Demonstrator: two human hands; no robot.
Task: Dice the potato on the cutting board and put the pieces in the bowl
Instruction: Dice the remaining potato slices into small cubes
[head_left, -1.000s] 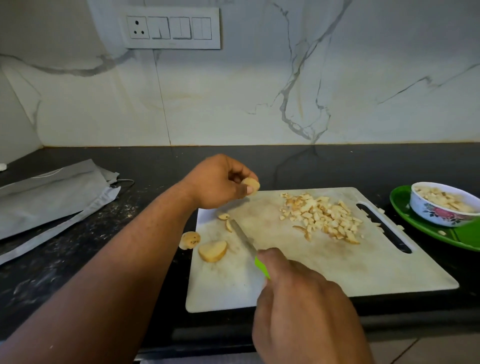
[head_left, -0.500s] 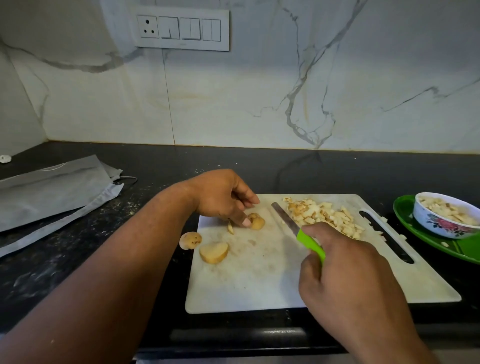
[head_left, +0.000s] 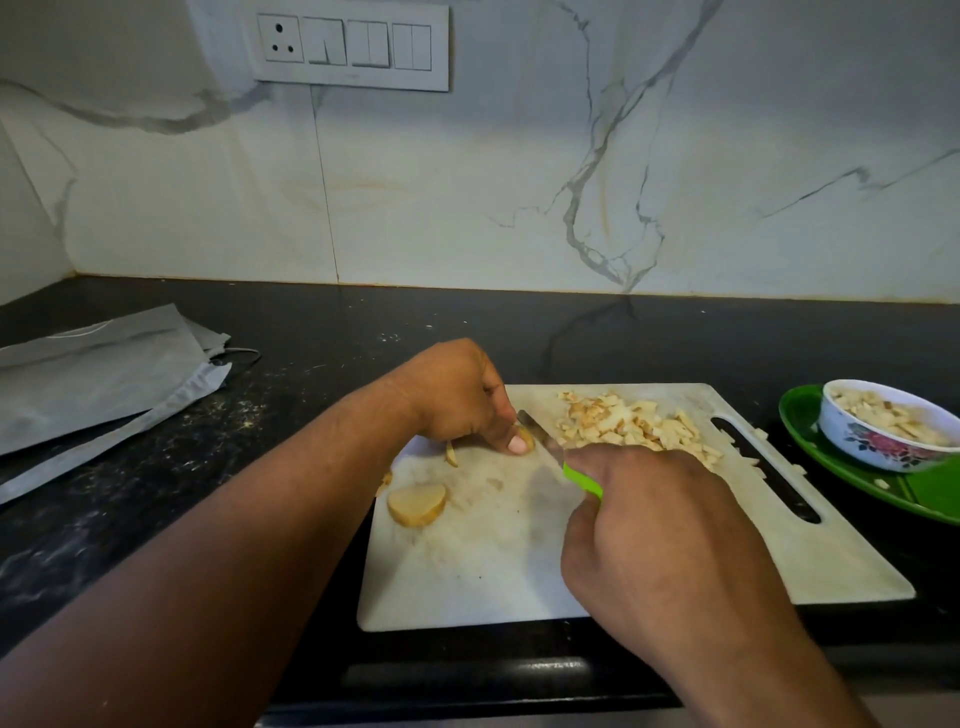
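Left hand fingers pinch small potato piece against cutting board, far-left part. Right hand fingers wrapped round green-handled knife, blade beside piece. Diced pile mid-board; potato slice near left edge. Bowl right of board, on green plate.

Black counter carries cutting board, green plate, grey bags.

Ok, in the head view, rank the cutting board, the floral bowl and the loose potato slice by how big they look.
1. cutting board
2. floral bowl
3. potato slice
The bowl sits farther away, yet still looks bigger than the slice.
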